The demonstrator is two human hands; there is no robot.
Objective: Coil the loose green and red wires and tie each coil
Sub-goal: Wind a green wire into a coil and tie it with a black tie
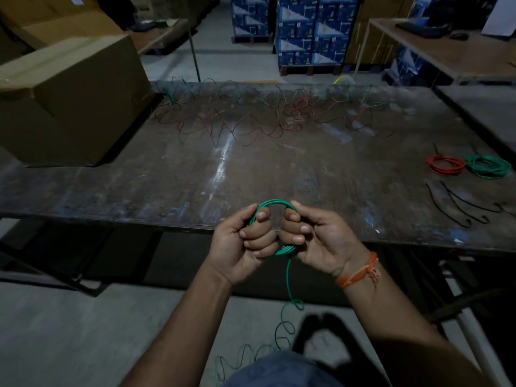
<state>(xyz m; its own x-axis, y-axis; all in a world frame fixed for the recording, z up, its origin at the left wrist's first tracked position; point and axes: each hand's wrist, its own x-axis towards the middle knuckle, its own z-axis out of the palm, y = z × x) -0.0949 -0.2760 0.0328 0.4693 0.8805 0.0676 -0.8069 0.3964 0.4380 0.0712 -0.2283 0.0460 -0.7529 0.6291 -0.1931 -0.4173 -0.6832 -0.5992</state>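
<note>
A small green wire coil (273, 203) is held above the near table edge. My left hand (245, 244) grips its left side and my right hand (312, 236) grips its right side, fingers curled round the loops. The coil's loose green tail (287, 277) hangs down from between my hands and curls over the floor. Tangled loose red wires (237, 127) and loose green wires (195, 93) lie along the far side of the table. A finished red coil (445, 164) and a finished green coil (487, 166) lie side by side at the right.
Several black ties (460, 208) lie on the worn wooden table (167, 185) near the right front. A large cardboard box (69, 101) stands on the table's left end. Blue cartons (307, 29) are stacked behind, and another table (446, 51) stands at the back right.
</note>
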